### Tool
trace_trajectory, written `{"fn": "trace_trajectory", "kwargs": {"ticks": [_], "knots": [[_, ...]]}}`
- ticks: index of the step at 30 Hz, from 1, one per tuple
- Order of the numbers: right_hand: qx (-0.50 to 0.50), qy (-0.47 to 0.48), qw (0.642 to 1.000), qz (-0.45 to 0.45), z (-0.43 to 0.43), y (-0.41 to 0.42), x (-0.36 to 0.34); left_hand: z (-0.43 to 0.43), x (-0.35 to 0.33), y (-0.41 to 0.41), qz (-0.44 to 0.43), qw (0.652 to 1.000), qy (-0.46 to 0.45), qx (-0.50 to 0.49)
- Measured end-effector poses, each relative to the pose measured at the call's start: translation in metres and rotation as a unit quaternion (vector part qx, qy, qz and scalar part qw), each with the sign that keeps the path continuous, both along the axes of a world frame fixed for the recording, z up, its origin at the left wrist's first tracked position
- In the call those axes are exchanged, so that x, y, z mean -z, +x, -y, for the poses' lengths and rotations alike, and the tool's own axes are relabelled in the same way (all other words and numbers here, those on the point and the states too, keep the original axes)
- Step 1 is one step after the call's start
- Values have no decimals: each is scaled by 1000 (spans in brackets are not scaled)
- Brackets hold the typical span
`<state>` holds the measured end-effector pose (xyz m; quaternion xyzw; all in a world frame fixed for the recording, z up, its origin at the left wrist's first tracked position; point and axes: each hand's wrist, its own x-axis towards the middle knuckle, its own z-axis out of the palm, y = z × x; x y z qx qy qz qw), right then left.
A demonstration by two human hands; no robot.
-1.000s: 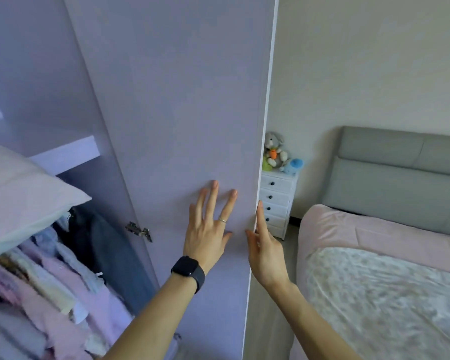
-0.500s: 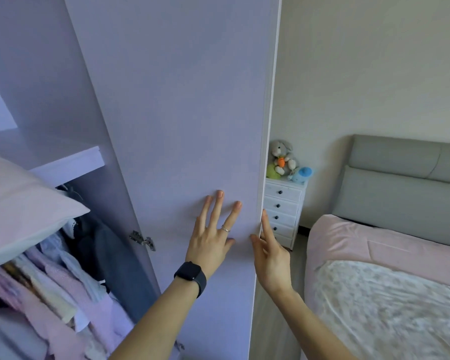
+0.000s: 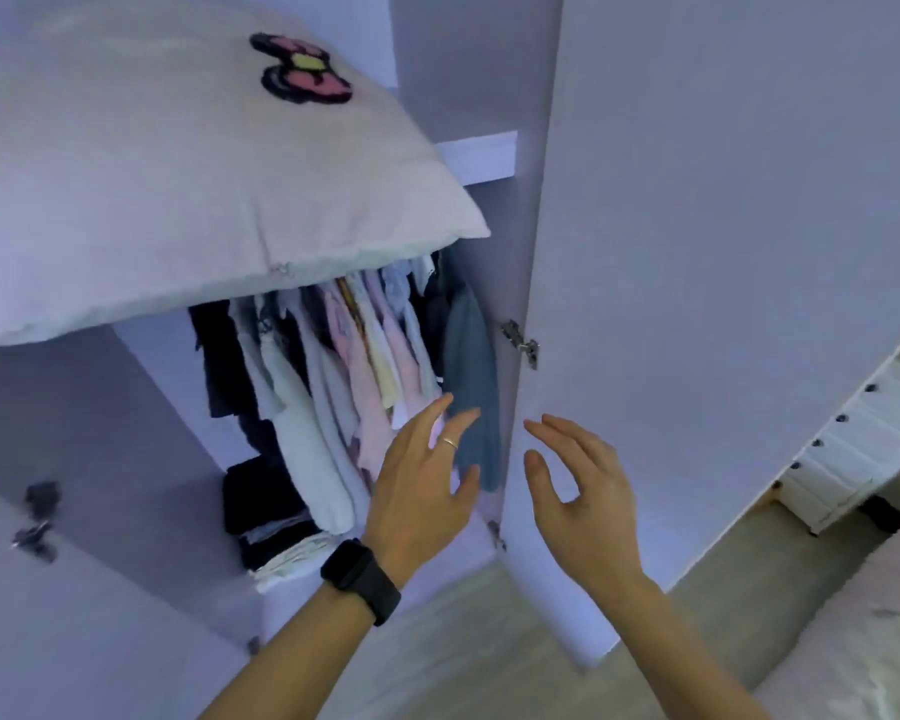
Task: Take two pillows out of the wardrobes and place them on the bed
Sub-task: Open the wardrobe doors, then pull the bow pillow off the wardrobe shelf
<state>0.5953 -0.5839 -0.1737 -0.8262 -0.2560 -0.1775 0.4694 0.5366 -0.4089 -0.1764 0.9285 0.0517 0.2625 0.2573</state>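
A pale pink pillow (image 3: 178,189) with a pink and yellow bow patch lies on the wardrobe shelf (image 3: 481,155) and overhangs its front edge at upper left. My left hand (image 3: 419,485), with a ring and a black watch, hovers open in front of the hanging clothes, below the pillow. My right hand (image 3: 580,491) is open too, fingers curved, just off the inner face of the open lilac wardrobe door (image 3: 723,252). Neither hand holds anything. A corner of the pink bed (image 3: 868,641) shows at lower right.
Hanging clothes (image 3: 354,366) fill the rail under the shelf, with folded clothes (image 3: 276,532) stacked below. A second wardrobe door (image 3: 74,615) stands open at lower left. A white chest of drawers (image 3: 853,449) sits beyond the right door. Pale floor (image 3: 468,652) lies between wardrobe and bed.
Both hands have come off the right door. The view has swung left and down into the wardrobe, so the pillow now fills the upper left and the bed has slid to the corner.
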Motion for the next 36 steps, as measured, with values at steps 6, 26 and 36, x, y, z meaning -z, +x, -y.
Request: {"fn": "trace_trajectory", "kwargs": {"ticks": [6,26,36], "knots": [[-164,18,980,108,-71,9,-57,-45,-78,-65,68,979,94,-169],[-265,-85,960,0,-237,145,-339,-219,-342,-17,-52,908,21,-415],[-298,-137,900,-286,-341,205,-350,-336,-337,45,-118,891,-203,-388]]}}
